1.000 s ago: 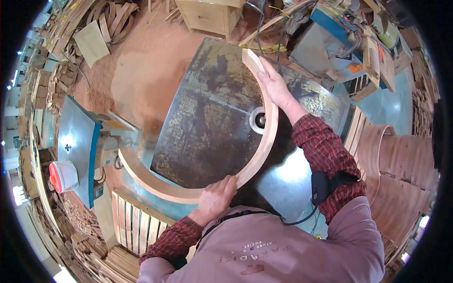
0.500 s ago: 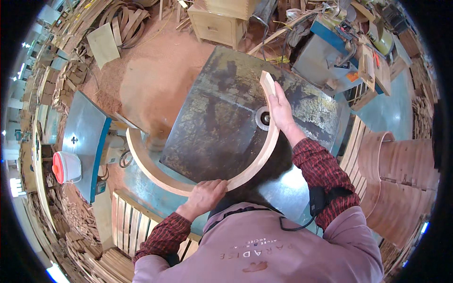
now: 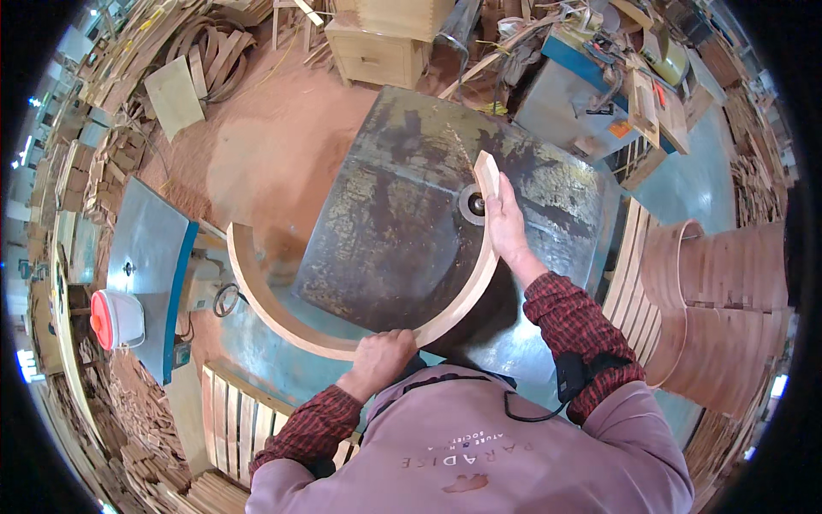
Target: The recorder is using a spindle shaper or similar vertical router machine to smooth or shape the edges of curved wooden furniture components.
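A pale, semicircular wooden piece (image 3: 458, 310) lies partly over the dark metal machine table (image 3: 377, 214), its left half reaching out past the table's edge. My left hand (image 3: 383, 358) is closed in a fist round the bottom of the curve, close to my body. Higher up on the right, my right hand (image 3: 509, 224) grips the piece from its outer side, thumb over the wood and fingers stretched along it. Just inside the curve, beside my right hand, sits a round spindle (image 3: 476, 205) in a ring in the table.
To the left, a blue-edged machine table (image 3: 141, 265) bears a white bucket (image 3: 128, 319) with a red lid. Bent wooden panels (image 3: 728, 300) stand at right. A slatted wooden stack (image 3: 240, 420) is at lower left; a small cabinet (image 3: 377, 58) stands beyond.
The curved piece has slid toward me along the spindle, its far tip now nearer the ring. Both hands keep their hold. A thin trail of chips shows beyond the tip.
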`<state>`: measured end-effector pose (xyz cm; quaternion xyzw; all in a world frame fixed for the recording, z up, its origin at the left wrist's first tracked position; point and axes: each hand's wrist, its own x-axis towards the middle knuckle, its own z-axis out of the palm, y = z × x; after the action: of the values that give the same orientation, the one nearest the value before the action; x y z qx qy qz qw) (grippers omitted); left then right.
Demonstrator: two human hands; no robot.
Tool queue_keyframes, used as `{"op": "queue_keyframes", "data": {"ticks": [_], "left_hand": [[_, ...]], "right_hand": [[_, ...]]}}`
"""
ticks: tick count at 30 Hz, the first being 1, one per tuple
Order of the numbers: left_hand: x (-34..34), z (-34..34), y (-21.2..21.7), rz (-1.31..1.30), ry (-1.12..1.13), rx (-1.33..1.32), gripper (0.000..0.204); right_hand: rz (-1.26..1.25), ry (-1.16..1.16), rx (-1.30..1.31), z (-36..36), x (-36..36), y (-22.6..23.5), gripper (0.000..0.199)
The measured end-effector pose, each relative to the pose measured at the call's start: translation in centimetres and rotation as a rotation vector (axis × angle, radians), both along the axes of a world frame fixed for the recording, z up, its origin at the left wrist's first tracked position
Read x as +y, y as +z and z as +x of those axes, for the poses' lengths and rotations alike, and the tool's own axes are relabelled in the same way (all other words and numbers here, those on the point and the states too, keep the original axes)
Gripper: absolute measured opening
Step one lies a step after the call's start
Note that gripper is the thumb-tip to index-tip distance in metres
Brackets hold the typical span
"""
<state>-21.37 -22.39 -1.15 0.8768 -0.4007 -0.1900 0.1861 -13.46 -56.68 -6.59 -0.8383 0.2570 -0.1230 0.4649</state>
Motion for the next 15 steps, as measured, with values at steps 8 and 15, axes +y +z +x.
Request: {"op": "queue_keyframes", "data": {"ticks": [8,15], "left_hand": [[3.0,0.2,-0.3,0.03,-0.073,0.011,0.014],[4.9,0.3,-0.4,0.042,-0.129,-0.007,0.016]], "right_hand": [[-0.023,-0.08,0.048,-2.7,2.6,1.2,0.059],[-0.043,-0.128,0.043,-4.1,3.8,1.3,0.058]]}}
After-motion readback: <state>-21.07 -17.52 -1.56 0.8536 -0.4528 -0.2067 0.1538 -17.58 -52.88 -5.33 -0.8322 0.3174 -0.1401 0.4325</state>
